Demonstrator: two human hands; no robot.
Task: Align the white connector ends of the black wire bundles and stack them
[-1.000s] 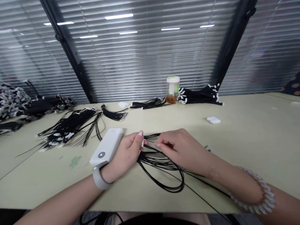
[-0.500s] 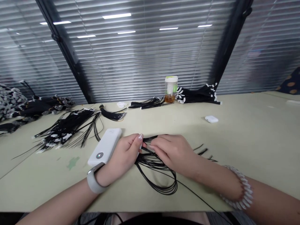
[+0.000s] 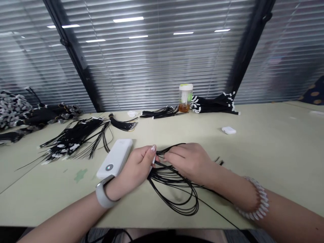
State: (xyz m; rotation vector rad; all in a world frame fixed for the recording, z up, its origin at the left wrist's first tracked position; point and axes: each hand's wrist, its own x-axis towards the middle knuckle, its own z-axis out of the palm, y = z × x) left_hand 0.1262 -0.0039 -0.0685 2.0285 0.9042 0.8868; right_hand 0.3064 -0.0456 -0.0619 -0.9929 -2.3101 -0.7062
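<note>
We reach in with both arms bare, the left forearm (image 3: pixel 73 212) slanting up from the lower left corner and the right forearm (image 3: pixel 286 207) from the lower right. Our left hand (image 3: pixel 136 165) is closed in a pinch, the thumb (image 3: pixel 150 158) laid on top and pointing away from us, the fingers mostly hidden beneath. Our right hand (image 3: pixel 191 163) turns its back upward, fingers bent and drawn together toward the left. Our fingertips come close; whether they touch, we cannot tell.
</note>
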